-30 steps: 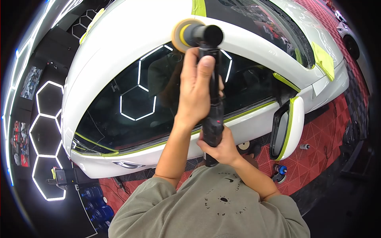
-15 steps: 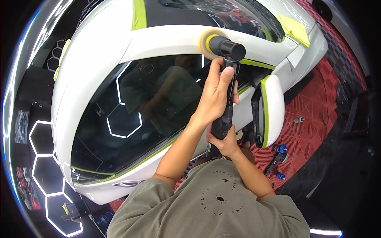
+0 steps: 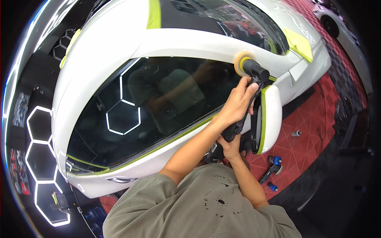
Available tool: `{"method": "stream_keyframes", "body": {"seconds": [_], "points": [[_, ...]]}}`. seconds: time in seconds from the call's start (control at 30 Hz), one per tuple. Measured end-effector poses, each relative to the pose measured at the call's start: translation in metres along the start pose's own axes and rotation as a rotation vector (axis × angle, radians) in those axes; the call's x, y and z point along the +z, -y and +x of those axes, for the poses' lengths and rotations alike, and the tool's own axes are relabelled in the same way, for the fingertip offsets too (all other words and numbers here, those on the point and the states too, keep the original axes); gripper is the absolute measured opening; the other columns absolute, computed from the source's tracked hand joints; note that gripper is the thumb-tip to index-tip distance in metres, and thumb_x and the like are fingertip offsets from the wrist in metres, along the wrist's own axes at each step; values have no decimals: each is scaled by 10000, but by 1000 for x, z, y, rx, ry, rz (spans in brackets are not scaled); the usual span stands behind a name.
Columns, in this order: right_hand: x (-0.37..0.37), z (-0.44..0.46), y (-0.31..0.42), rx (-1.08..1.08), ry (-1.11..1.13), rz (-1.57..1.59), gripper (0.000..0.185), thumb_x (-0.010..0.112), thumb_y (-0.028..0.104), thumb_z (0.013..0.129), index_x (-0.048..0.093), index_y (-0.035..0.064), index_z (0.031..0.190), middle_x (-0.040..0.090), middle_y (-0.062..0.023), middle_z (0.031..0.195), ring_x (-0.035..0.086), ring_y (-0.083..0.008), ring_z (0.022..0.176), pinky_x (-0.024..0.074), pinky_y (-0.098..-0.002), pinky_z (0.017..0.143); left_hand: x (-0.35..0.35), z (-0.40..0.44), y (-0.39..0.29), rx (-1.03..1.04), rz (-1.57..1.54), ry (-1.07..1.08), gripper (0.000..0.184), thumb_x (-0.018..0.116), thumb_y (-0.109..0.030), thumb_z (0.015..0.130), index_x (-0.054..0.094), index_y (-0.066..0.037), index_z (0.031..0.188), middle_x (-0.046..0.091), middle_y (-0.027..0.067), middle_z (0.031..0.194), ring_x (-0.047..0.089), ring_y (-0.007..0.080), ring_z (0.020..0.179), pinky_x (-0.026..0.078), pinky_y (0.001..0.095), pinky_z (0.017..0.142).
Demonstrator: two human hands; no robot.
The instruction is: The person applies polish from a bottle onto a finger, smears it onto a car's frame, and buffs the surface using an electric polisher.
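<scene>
Both my hands hold a black cordless polisher. Its yellow-orange round foam pad touches the white pillar beside the windscreen of a white car. My left hand is wrapped around the polisher's neck, just behind the head. Lower down, my right hand grips the rear of its body, partly hidden by the tool. Green masking tape edges the glass and trim. The taped wing mirror is right beside the tool.
On the red tiled floor lie a second small polisher, a blue-capped piece and a grey bottle. A yellow-green cloth rests on the car's front. Another car stands at the upper right.
My hands have moved the polisher right and down along the pillar, toward the mirror. The pad stays on the white paint, and both grips are kept.
</scene>
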State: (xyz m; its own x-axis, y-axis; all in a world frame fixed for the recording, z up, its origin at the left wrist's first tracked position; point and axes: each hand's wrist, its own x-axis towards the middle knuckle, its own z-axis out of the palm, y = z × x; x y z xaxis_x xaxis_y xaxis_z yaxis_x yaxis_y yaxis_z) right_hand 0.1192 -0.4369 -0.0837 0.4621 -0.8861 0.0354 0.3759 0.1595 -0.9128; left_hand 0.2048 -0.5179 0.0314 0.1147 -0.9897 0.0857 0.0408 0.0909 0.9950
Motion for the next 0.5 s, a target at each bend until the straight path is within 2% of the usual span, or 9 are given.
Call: {"method": "stream_keyframes", "body": {"seconds": [0.17,0.33,0.5], "points": [[24,-9,4,-3,119,-94,103,644,-50,785,565,8,818,597,-35,710,615,-130,629,503,-277,609,-31,-32,-23,106,-21,-67,380,382,-407,1058,424,-50,1183,500,42,666,530,118,489,459,252,492],[57,-14,4,46,205,-174,254,732,17,735,558,11,920,603,-24,748,577,-106,667,475,-273,629,-66,-65,-54,185,-99,-188,435,380,-465,1044,411,-61,1201,514,58,689,534,118,477,464,237,464],[96,-14,41,18,318,-247,279,722,19,744,545,11,959,581,-12,731,565,-99,676,467,-268,647,-95,-88,-88,271,-74,-311,505,311,-495,1049,444,-36,1213,512,62,665,533,126,467,457,242,462]]}}
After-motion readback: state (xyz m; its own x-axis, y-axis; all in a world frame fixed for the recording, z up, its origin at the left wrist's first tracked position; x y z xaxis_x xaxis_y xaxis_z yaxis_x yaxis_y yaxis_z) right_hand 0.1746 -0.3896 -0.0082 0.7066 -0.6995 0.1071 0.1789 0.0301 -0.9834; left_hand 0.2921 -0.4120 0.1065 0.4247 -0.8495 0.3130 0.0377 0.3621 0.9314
